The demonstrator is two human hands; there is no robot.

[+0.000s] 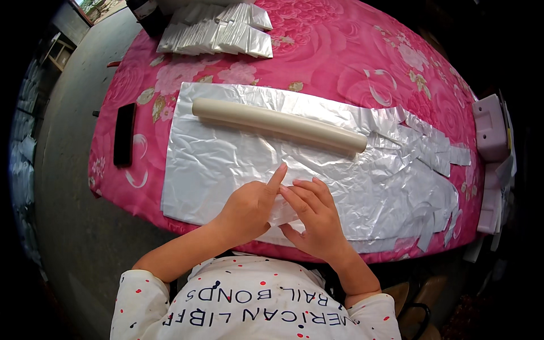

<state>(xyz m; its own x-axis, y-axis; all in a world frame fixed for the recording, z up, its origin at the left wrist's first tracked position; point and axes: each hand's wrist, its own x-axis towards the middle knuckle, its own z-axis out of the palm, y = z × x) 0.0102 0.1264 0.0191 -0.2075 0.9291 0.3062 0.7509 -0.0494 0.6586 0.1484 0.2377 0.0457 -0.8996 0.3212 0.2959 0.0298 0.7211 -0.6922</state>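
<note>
Close to the table's front edge, my hands meet over a small whitish, translucent folded plastic bag. My left hand is closed on its left side, with the index finger pointing up and away. Bent fingers and thumb of my right hand hold its right side. Both hands hide much of it. Beneath them lies a flat stack of silvery-white plastic bags, its cut, crumpled handle ends to the right. Across the stack's far part rests a long cream-coloured roller or tube, slanting down to the right.
A pink flowered cloth covers the table. Rows of folded plastic packets lie at the far left beside a dark bottle. A black phone lies near the left edge. Pale pink plastic containers stand at the right edge.
</note>
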